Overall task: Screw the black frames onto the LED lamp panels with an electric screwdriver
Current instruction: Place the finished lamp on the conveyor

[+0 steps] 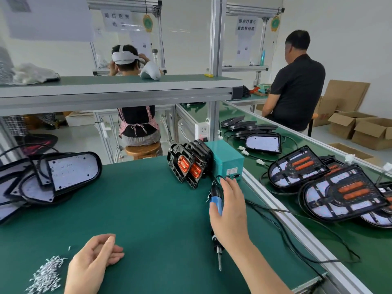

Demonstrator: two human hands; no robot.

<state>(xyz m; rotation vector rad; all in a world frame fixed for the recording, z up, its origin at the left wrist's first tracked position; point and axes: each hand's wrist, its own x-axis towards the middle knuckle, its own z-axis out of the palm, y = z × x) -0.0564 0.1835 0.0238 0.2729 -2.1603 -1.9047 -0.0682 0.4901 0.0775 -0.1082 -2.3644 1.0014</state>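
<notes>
The electric screwdriver (215, 203), blue-bodied with a black front end, lies on the green mat (148, 209) with its bit pointing toward me. My right hand (230, 211) lies over its handle with the fingers stretched out, not closed round it. My left hand (95, 264) rests palm up on the mat with loosely curled fingers and holds nothing. Black frames (186, 166) with orange inserts lean against a teal power box (227, 160). White LED lamp panels (70, 172) are stacked at the left.
A heap of small silver screws (46, 274) lies by my left wrist. The screwdriver's black cable (297, 240) loops over the mat's right edge. Framed panels (301, 166) lie on the conveyor to the right. Two people sit with their backs to me.
</notes>
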